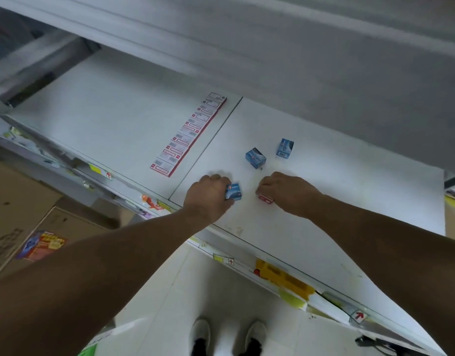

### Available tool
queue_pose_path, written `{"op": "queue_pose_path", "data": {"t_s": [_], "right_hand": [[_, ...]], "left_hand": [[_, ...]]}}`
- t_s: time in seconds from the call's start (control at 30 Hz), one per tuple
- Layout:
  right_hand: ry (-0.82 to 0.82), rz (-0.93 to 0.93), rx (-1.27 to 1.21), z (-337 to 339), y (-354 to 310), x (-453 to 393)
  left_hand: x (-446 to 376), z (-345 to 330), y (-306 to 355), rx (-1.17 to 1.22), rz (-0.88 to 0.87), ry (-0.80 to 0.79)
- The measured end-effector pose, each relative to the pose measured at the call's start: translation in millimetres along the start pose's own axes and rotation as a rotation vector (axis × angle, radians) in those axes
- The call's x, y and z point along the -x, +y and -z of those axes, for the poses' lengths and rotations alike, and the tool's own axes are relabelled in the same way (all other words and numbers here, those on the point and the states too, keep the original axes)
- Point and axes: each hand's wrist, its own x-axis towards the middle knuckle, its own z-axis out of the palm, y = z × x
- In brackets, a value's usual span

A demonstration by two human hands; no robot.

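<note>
While both hands are working low on the white laminate shelf (336,206), the left hand (208,195) is curling its fingers round a small blue cardboard box (234,191) near the front edge, and the right hand (285,190) is pinching a small red-and-white cardboard box (266,198) just beside it; each box is probably best kept flat on the board and slid squarely, without knocking its neighbour; behind them a nearer loose blue box (256,157) is sitting askew and a farther loose blue box (285,148) is standing upright; a row of flat red-and-white packs (188,136) is lying along the shelf seam; every box is showing closed, contents hidden; a brown cardboard carton (67,222) is sitting below, its inside not showing
</note>
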Motion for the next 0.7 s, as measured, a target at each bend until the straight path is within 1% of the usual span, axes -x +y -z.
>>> {"op": "queue_pose_path", "data": {"t_s": [0.1,0.3,0.4,0.57,0.7], "right_hand": [[0.019,-0.119,-0.069,4.3,-7.3,13.2],[0.037,-0.255,-0.177,24.2,-39.0,42.4],[0.017,-0.314,-0.226,39.4,-61.0,55.4],[0.074,-0.395,-0.261,60.4,-98.8,65.0],[0.044,-0.427,-0.268,71.1,-121.6,67.9]], "left_hand": [[3.4,8.9,1.4,0.006,-0.001,-0.008],[19.6,43.3,2.6,0.004,-0.031,0.004],[34.2,61.5,0.4,-0.009,-0.054,-0.008],[59.4,86.5,-8.2,0.030,-0.080,-0.040],[73.5,96.8,-20.6,0.026,-0.114,-0.071]]}}
